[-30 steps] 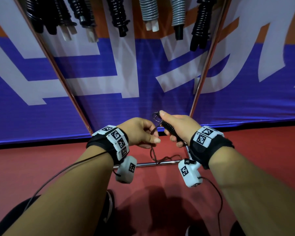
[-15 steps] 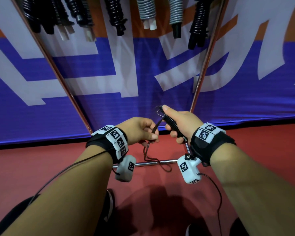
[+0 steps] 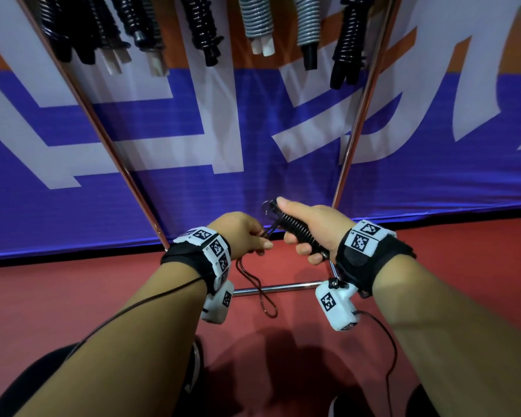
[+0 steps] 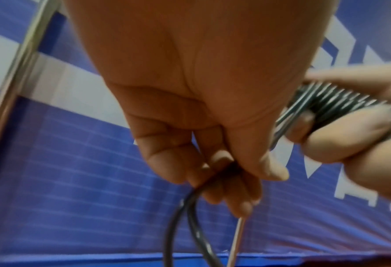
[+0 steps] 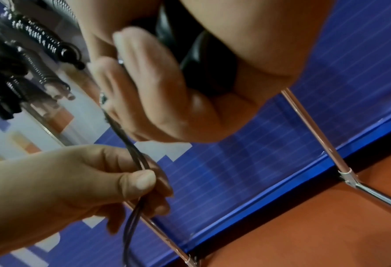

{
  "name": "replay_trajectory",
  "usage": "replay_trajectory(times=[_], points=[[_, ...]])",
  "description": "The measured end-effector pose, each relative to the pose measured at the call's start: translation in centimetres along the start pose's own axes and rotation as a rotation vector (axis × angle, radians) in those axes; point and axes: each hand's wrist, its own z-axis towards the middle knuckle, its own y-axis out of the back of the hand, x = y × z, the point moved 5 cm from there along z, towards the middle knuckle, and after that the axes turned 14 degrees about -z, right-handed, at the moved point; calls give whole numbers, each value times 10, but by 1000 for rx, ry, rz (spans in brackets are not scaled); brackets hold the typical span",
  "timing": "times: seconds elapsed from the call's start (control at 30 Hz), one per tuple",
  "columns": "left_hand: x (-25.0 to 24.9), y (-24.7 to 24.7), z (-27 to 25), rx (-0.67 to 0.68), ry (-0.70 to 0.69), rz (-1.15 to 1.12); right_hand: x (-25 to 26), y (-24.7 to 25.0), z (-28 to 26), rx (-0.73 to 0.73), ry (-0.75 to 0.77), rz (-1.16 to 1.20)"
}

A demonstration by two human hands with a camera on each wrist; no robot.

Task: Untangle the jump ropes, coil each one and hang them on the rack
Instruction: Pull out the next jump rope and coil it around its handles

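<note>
Right hand gripped coiled bundle, long axis slanting up-left; left hand, just beside, pinched loose cord hanging floorward.

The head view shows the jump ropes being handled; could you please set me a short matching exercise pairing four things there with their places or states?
Things:
1. coiled rope bundle
2. loose cord
3. finished ropes
4. rack's bottom bar

States:
a. hanging across the top of the view
b. dangling below the left hand
c. gripped in the right hand
d. lying low over the red floor

Pairs: 1-c, 2-b, 3-a, 4-d
</note>
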Motion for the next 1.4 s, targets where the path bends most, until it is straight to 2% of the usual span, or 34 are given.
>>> replay_trajectory(times=[0.17, 0.27, 0.4, 0.53, 0.63, 0.73, 0.87, 1.03, 1.1, 1.17, 1.27, 1.33, 1.4], points=[[-4, 14, 0, -65, -87, 64, -14, -24, -8, 349, -86, -268], [-14, 16, -2, -42, -168, 11, -28, -31, -9, 419, -180, -432], [-25, 10, 1, -88, -319, 182, -37, -27, 3, 250, -211, -566], [-31, 1, 5, -73, -335, 286, -34, -16, 10, 30, -147, -593], [-31, -2, 6, -59, -328, 326, -35, -4, 17, -91, -123, -494], [-24, 3, 8, -98, -252, 316, -30, 2, 17, -154, -100, -302], [-29, -2, 5, -90, -233, 168, -18, 6, 15, -239, -87, -164], [-23, -21, 0, -55, -150, -58, -13, 8, 12, -262, -66, -79], [-16, -24, 0, -86, -118, -249, -11, 10, 12, -264, -49, -5], [-14, -23, 0, -123, -90, -568, -10, 11, 12, -255, -23, 71], [-24, -21, -3, -88, -91, -953, -8, 17, 12, -242, 1, 126], [-27, -16, -3, -81, -103, -1034, -7, 20, 11, -234, -14, 153], [-25, -13, -1, -39, -104, -1023, -7, 21, 11, -219, -27, 199]])
